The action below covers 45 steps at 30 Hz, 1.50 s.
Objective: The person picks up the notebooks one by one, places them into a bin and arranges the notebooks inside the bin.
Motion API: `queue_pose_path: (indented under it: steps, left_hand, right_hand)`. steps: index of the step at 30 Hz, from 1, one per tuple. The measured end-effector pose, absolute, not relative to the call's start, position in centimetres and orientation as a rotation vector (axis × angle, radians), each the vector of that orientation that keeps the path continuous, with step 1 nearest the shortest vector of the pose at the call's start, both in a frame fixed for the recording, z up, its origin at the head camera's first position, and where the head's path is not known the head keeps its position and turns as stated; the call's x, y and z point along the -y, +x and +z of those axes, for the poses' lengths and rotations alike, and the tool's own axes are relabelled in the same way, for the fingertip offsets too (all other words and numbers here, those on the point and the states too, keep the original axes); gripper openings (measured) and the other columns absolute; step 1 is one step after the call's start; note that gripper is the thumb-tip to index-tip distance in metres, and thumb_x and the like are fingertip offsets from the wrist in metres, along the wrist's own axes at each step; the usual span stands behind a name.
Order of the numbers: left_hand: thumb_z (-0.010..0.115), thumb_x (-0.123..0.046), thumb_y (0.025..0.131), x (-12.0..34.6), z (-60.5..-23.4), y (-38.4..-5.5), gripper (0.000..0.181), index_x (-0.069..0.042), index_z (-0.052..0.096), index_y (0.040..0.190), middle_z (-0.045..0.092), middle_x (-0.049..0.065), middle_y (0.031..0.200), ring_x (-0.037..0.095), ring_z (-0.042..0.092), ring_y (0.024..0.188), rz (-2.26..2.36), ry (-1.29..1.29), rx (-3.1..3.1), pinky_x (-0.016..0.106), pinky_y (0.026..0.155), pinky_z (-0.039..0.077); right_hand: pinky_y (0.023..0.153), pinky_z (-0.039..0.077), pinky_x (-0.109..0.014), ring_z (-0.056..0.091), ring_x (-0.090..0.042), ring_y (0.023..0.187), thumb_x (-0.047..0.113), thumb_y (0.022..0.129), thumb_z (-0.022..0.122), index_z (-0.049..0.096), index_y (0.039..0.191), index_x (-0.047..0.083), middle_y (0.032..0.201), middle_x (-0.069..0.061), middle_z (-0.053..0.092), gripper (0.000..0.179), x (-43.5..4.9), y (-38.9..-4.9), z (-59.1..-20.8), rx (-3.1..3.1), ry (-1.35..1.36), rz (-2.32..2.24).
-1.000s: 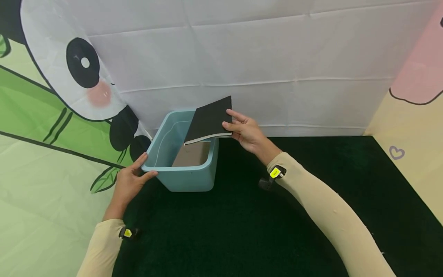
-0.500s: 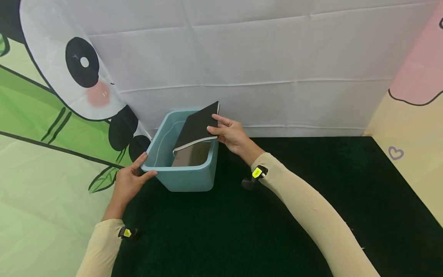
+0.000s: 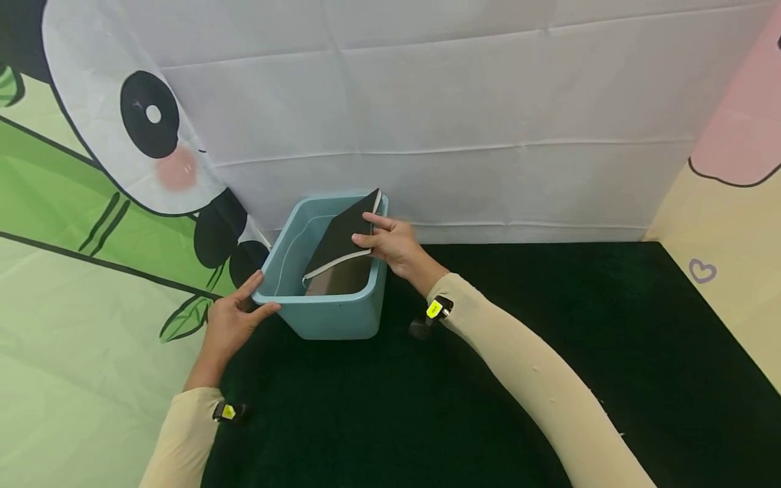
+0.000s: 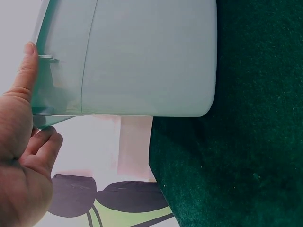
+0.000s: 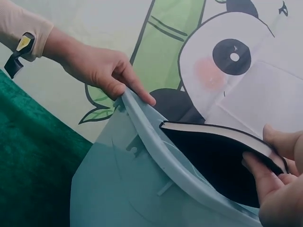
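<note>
A light blue plastic bin (image 3: 323,318) stands against the back wall. My left hand (image 3: 230,325) grips its near left corner, thumb along the front rim and fingers at the left side. In my right hand (image 3: 396,247) a black notebook (image 3: 342,234) is pinched by its right edge, its white page edges showing. The notebook tilts down to the left, its lower end inside the bin's opening. Under it, a flat brownish surface (image 3: 338,279) shows inside the bin. In the right wrist view, the notebook (image 5: 213,156) reaches over the bin's rim (image 5: 165,165).
A dark green cloth (image 3: 488,407) covers the table. Behind the bin hangs a white fabric wall (image 3: 427,102), with a printed panda panel (image 3: 122,203) at the left and a cream and pink panel (image 3: 732,203) at the right.
My right hand has moved left and slightly down, bringing the notebook lower into the bin's opening with a steeper tilt. The left hand keeps its grip on the bin's corner.
</note>
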<state>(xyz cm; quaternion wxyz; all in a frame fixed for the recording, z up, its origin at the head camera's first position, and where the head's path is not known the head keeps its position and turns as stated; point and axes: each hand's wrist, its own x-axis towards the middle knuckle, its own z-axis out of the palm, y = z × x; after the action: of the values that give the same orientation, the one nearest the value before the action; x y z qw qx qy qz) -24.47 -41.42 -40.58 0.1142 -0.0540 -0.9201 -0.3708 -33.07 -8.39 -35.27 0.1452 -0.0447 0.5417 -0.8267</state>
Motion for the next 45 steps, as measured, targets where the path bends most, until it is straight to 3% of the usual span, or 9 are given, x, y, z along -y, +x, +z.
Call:
queue_pose_path:
  steps: [4,11,17,25,32,45]
  left_hand:
    - [0.077,-0.041,0.091,41.4,-40.6,-24.5,0.081,-0.017,0.039,0.158,0.036,0.008,0.162,0.047,0.043,0.14,-1.087,-0.157,2.701,0.063,0.106,0.041]
    - [0.077,-0.042,0.091,41.2,-40.6,-24.5,0.082,-0.017,0.038,0.158,0.035,0.008,0.163,0.046,0.041,0.142,-1.124,-0.15,2.704,0.063,0.108,0.04]
    - [0.078,-0.041,0.09,41.2,-40.7,-24.7,0.082,-0.016,0.038,0.158,0.036,0.008,0.162,0.046,0.042,0.141,-1.119,-0.159,2.697,0.063,0.107,0.041]
    - [0.078,-0.041,0.09,41.0,-40.8,-24.9,0.082,-0.016,0.039,0.158,0.037,0.008,0.162,0.046,0.043,0.14,-1.109,-0.171,2.698,0.063,0.106,0.042]
    - [0.078,-0.041,0.09,40.9,-40.6,-25.1,0.081,-0.017,0.039,0.158,0.037,0.008,0.162,0.046,0.044,0.14,-1.09,-0.189,2.691,0.062,0.105,0.042]
    - [0.078,-0.041,0.091,40.9,-40.0,-24.8,0.082,-0.019,0.038,0.158,0.035,0.005,0.163,0.045,0.043,0.142,-1.103,-0.208,2.686,0.064,0.107,0.04]
  right_hand:
    - [0.107,0.051,-0.042,0.071,-0.012,0.091,-0.004,0.09,0.074,0.055,0.148,0.011,0.15,-0.019,0.052,0.063,8.9,-33.1,-35.3,-1.586,-0.112,-2.35]
    - [0.103,0.053,-0.039,0.07,-0.023,0.116,-0.002,0.089,0.076,0.059,0.145,0.014,0.144,-0.015,0.059,0.061,9.5,-32.9,-35.0,-1.64,-0.072,-2.279]
    - [0.1,0.055,-0.039,0.067,-0.029,0.119,-0.002,0.09,0.076,0.058,0.146,0.011,0.134,-0.018,0.066,0.06,9.8,-33.0,-35.2,-1.637,-0.058,-2.261]
    - [0.098,0.057,-0.041,0.064,-0.036,0.124,0.0,0.095,0.071,0.058,0.141,0.0,0.136,-0.022,0.063,0.049,9.1,-32.4,-35.1,-1.661,-0.072,-2.216]
    - [0.086,0.061,-0.03,0.069,-0.033,0.116,0.003,0.097,0.069,0.065,0.133,-0.002,0.132,-0.019,0.066,0.036,6.9,-31.7,-34.0,-1.761,-0.056,-2.205]
    - [0.097,0.057,-0.035,0.063,-0.03,0.126,0.018,0.103,0.064,0.058,0.143,0.005,0.152,-0.01,0.051,0.043,-2.1,-30.2,-33.3,-1.951,-0.136,-2.149]
